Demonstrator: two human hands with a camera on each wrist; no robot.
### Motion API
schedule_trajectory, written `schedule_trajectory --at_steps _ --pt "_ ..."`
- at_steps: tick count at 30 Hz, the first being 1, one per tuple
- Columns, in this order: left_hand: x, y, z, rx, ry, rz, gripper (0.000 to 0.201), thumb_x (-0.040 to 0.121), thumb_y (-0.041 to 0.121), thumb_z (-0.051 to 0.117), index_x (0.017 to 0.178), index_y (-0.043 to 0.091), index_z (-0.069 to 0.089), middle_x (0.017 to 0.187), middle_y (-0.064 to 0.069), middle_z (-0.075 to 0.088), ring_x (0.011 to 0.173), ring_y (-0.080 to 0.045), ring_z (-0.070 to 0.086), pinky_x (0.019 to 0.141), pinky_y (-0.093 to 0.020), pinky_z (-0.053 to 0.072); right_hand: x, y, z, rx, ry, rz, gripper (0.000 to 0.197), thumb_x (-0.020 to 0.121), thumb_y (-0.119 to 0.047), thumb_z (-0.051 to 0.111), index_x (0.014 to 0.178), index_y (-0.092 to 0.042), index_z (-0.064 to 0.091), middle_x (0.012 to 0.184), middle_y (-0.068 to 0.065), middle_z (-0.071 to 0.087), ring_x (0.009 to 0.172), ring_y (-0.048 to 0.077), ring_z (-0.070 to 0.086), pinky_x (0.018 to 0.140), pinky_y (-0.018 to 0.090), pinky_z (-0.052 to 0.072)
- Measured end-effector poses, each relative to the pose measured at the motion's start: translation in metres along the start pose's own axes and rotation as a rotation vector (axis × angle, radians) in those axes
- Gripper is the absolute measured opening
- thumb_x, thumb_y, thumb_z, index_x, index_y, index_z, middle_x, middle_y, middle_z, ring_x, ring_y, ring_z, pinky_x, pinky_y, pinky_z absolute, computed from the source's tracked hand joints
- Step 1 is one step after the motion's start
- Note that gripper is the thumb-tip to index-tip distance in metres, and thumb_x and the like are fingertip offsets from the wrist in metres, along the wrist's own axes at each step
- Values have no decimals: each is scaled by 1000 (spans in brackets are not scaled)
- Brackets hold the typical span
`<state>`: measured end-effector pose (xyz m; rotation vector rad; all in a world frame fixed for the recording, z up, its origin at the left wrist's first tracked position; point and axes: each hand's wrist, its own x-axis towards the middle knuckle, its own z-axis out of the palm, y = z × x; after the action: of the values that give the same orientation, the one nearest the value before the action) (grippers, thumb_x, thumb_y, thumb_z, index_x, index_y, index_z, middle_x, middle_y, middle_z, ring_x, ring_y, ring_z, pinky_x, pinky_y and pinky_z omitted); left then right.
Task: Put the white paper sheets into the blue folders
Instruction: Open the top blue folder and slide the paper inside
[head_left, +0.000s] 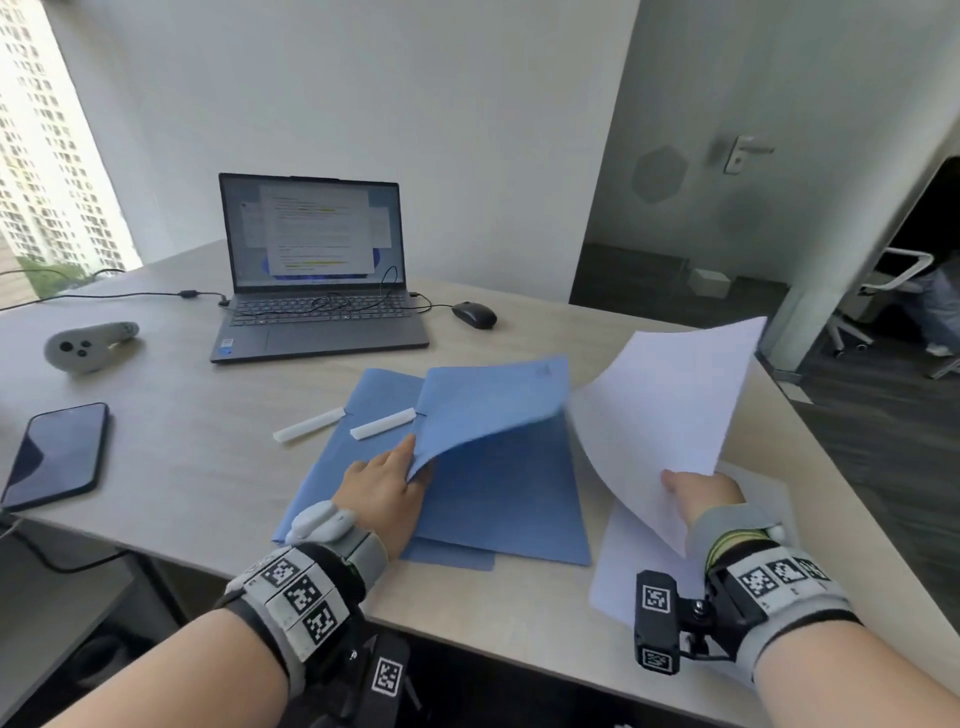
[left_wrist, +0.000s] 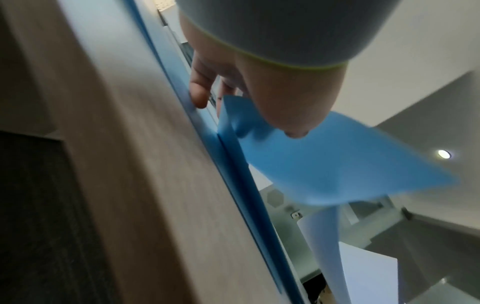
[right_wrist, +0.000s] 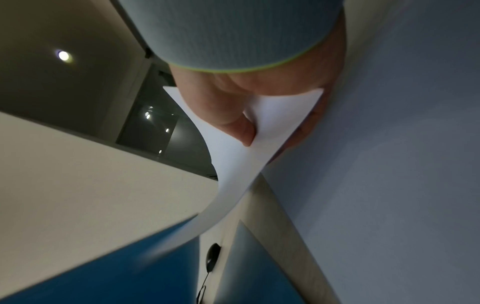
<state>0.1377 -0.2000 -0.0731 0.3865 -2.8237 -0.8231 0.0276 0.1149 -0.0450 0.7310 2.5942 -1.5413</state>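
Blue folders (head_left: 498, 499) lie stacked in the middle of the desk. My left hand (head_left: 387, 480) pinches the near-left corner of the top folder's cover (head_left: 485, 405) and holds it lifted, so the folder stands open; the left wrist view shows the thumb on the raised blue cover (left_wrist: 337, 164). My right hand (head_left: 701, 496) pinches a white paper sheet (head_left: 665, 405) by its near edge and holds it raised and curved, right of the open folder. In the right wrist view the thumb presses on that sheet (right_wrist: 233, 174). More white sheets (head_left: 623, 566) lie flat under the right hand.
An open laptop (head_left: 311, 270) and a black mouse (head_left: 474, 314) stand at the back of the desk. Two white plastic binder bars (head_left: 382, 423) lie at the folders' left edge. A phone (head_left: 57, 454) and a grey controller (head_left: 88, 345) sit at the left. The desk edge (head_left: 841, 467) runs close on the right.
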Motion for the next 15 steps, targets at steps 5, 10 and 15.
schedule_trajectory --at_steps 5,10,15 --pt "0 -16 6 -513 125 -213 44 101 45 30 140 33 47 118 3 59 111 -24 54 91 -31 33 -15 -7 19 -117 -129 -91 28 87 -8 60 113 3 63 110 22 66 92 35 60 86 39 47" --pt "2 -25 9 -632 157 -253 45 100 49 34 142 39 44 121 7 59 104 -19 53 90 -30 34 -26 -14 46 -240 -266 -142 35 87 -8 58 120 1 58 100 16 61 89 32 57 77 32 42" --pt "-2 -19 7 -592 171 -272 43 102 45 34 138 28 51 110 2 60 95 -23 53 84 -30 34 -36 -27 73 -297 -366 -135 41 88 -9 59 127 2 52 116 19 62 93 31 54 79 30 39"
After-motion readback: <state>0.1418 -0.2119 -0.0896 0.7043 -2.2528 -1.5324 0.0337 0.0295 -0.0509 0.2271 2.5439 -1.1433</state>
